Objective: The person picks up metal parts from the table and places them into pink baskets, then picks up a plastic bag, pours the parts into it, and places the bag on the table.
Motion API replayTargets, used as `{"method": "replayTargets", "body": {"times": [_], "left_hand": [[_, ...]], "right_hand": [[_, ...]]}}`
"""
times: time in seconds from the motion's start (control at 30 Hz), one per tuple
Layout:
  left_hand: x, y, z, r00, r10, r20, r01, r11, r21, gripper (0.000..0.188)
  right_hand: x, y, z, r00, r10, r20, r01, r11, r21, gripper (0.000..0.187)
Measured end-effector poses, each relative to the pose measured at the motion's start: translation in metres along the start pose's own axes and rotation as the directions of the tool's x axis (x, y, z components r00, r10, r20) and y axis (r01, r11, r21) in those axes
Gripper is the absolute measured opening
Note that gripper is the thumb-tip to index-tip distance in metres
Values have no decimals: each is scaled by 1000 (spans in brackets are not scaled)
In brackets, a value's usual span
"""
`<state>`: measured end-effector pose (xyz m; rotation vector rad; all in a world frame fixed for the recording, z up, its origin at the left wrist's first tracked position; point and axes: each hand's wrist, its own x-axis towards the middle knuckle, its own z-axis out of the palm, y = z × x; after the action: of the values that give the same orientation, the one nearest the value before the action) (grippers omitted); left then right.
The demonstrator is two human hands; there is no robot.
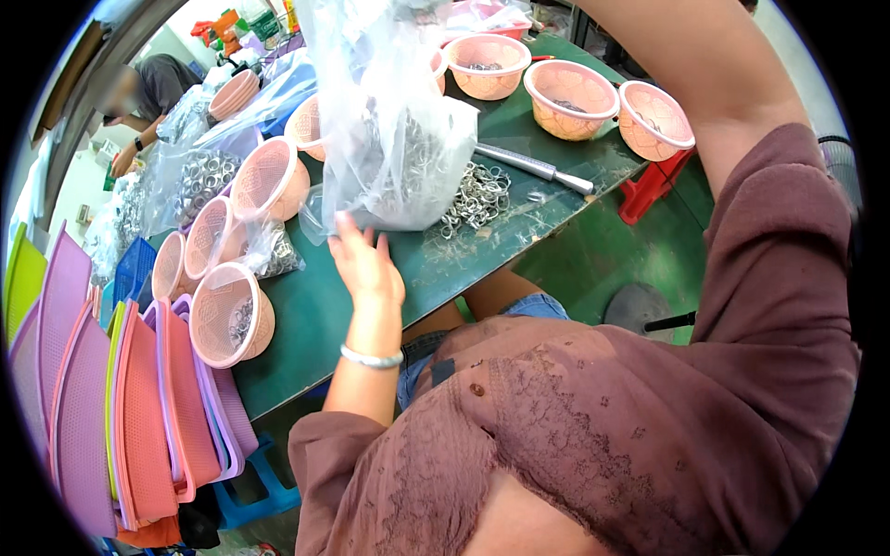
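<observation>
A large clear plastic bag (394,167) full of small metal rings stands tall over the green table, its upper part running up to the top edge of the view. My left hand (366,262) is at the bag's lower edge, fingers stretched out and apart, the fingertips against the plastic. My right arm is raised across the upper right, and its hand lies beyond the view. Beside the bag, a loose heap of metal rings (477,197) lies on the tabletop. Just behind that heap is a metal rod-like tool (535,167) with a pale tip.
Peach baskets (573,97) holding small metal parts line the far edge; several more (232,315) stand at left. A small bag of metal parts (276,252) lies among them. Stacked colored baskets (148,408) fill the lower left. A red stool (652,185) is at right; another person (167,88) sits far left.
</observation>
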<state>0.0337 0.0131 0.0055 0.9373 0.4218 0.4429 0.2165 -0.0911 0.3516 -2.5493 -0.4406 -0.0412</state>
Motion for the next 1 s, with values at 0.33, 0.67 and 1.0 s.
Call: {"method": "replayTargets", "body": {"times": [0.33,0.67,1.0], "left_hand": [[-52,-38,32,47,246,968,-916,-377,140,83],[-3,-52,86,114,-228,967,-900,-436,3,55],[12,-59,58,194,-142,971,-926,-354,133,51]], "right_hand": [[60,72,36,602,-771,-208,497,566,-658,18],[-23,89,47,727,-681,-87,613,701,-365,17],[-13,98,35,779,-604,-168,565,792,-229,16]]}}
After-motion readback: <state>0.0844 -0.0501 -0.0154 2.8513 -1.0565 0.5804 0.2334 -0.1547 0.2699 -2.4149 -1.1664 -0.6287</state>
